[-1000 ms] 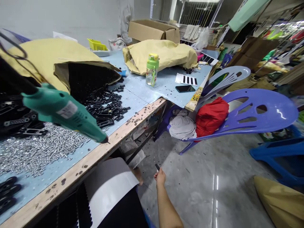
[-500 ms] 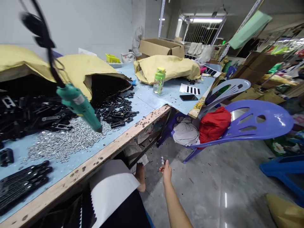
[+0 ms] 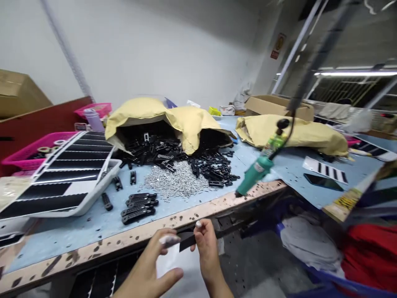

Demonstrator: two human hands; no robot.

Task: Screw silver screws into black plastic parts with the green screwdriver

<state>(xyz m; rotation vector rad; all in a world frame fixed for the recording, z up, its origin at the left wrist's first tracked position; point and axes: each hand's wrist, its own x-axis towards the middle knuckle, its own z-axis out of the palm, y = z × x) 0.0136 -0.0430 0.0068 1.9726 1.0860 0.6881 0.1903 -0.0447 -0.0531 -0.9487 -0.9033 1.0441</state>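
Observation:
My left hand is over my lap below the bench edge, thumb and fingers apart, with a white covering on one fingertip. My right hand, close on its right, has its fingers curled on a thin black strip, whose far end reaches toward the left fingers. A white sheet lies on my lap beneath both hands. Beyond them on the bench are a small stack of black slotted parts, a heap of silver pins and loose black parts.
A green power screwdriver hangs over the bench edge at right. Yellow paper sacks spill black parts. At left stands a white tray with sheets of black strips. A phone lies at right, near red cloth.
The view has swung left. My right hand, earlier held out low over the floor, is now in front of me with the black strip. My left hand has come into view.

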